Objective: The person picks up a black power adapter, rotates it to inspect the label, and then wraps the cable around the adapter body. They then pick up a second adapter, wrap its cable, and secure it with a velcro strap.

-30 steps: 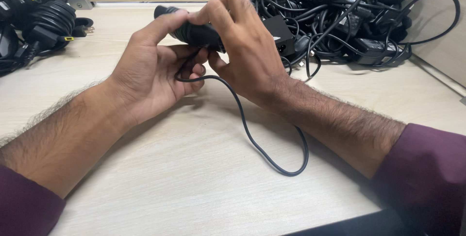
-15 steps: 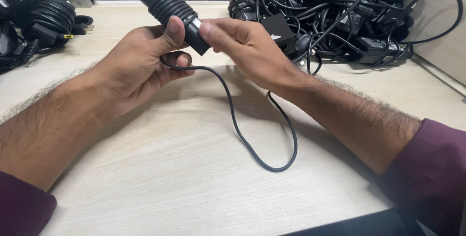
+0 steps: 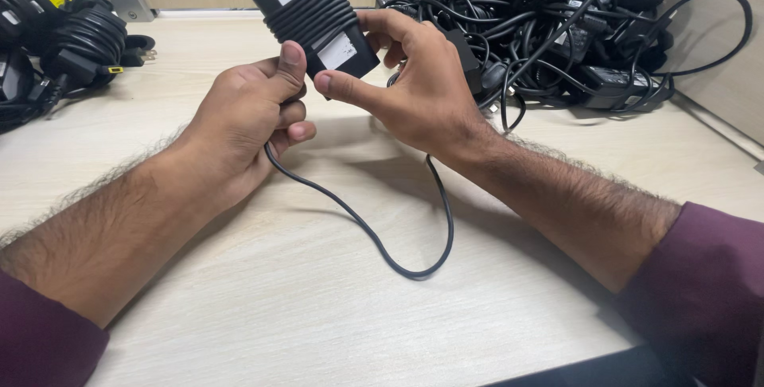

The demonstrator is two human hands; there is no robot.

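Head view: slack cable loop (image 3: 398,263) lies nearest on desk (image 3: 239,307), shorter than half a second ago. Left hand (image 3: 247,128) grips cable, thumb on black power adapter (image 3: 314,13). Right hand (image 3: 414,88) pinches adapter's lower end. Adapter now raised, turned label-up, cord already wrapped round body: winding seems well along. Behind: tangled adapter pile (image 3: 573,29); bundled ones (image 3: 72,44) left.

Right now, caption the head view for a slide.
Both hands, left hand and right hand, hold a cable-wrapped power adapter.

Black cord-wrapped power adapter (image 3: 316,14) tilted above the desk, cable (image 3: 374,236) looping down.
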